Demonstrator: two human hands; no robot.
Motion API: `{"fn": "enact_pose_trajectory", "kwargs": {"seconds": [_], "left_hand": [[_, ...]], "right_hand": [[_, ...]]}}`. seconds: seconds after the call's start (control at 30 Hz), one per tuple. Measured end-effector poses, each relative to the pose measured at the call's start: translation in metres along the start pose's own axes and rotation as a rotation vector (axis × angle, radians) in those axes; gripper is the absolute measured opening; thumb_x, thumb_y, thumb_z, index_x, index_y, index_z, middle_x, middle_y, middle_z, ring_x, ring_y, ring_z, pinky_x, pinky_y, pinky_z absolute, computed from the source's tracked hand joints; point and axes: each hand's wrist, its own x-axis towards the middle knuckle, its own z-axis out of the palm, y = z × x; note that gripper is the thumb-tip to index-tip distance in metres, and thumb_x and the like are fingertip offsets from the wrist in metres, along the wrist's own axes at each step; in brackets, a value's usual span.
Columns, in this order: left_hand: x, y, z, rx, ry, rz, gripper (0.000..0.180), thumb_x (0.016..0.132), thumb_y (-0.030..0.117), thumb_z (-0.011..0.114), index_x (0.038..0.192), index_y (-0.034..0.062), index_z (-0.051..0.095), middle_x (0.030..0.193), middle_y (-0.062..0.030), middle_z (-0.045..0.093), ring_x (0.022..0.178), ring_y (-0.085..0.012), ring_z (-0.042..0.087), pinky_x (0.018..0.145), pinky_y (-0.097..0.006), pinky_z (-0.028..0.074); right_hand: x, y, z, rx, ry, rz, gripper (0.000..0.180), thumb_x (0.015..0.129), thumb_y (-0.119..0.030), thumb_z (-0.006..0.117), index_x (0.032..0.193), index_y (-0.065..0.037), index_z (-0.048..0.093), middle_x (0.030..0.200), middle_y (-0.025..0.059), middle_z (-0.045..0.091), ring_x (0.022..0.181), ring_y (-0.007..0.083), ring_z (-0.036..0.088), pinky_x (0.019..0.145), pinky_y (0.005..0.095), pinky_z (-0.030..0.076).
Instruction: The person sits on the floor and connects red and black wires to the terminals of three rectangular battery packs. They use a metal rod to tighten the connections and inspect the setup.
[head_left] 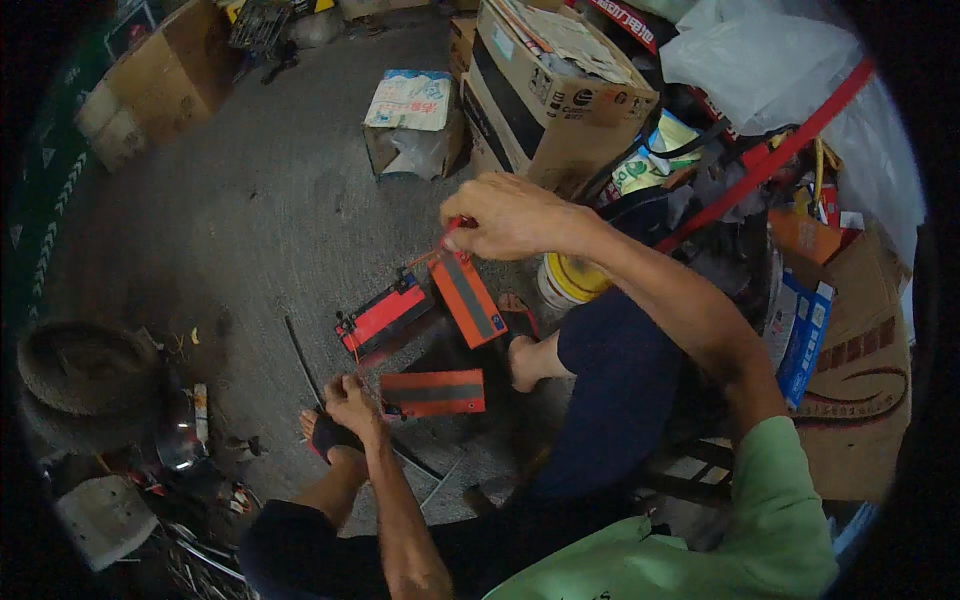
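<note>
Three rectangular batteries sit close together on the floor between my feet. The left battery [385, 318] is red with a black band, and wires and terminals show along its upper edge. Beside it is an orange battery [468, 300] with a dark stripe. A third, orange-red battery [440, 392] is nearest to me. Above the batteries my right hand [505, 215] is closed on a small red piece, which looks like a wire end or clip [458, 226]. My left hand [354, 408] is pinched just left of the nearest battery; a thin orange wire [358, 352] runs by its fingers.
Cartons [570, 90] and a small open box [413, 125] stand ahead. A yellow-and-white bucket [572, 278] is by my right leg. At left are a tyre [85, 385] and scattered metal parts. Flattened cardboard [860, 390] and plastic sheeting [770, 60] fill the right side.
</note>
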Motion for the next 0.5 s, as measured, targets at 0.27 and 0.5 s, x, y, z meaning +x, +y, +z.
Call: {"fn": "enact_pose_trajectory", "kwargs": {"seconds": [0.27,0.5], "left_hand": [[0.043,0.045,0.082,0.119,-0.405,0.37,0.019,0.089,0.013,0.064,0.097,-0.0039,0.067,0.085,-0.0117,0.068,0.078,-0.018,0.062,0.073,-0.032,0.049],[0.052,0.032,0.132,0.289,-0.424,0.465,0.02,0.084,0.009,0.067,0.101,-0.0015,0.07,0.089,-0.0149,0.069,0.087,-0.0273,0.065,0.08,-0.038,0.05]], "right_hand": [[0.024,0.039,0.049,0.003,0.145,0.06,0.024,0.086,-0.025,0.065,0.091,-0.001,0.067,0.086,0.022,0.068,0.086,0.0407,0.066,0.078,0.0503,0.051],[0.041,0.042,0.056,0.127,0.051,0.124,0.023,0.082,-0.022,0.066,0.091,-0.001,0.068,0.097,0.0256,0.067,0.099,0.043,0.064,0.085,0.0535,0.049]]}}
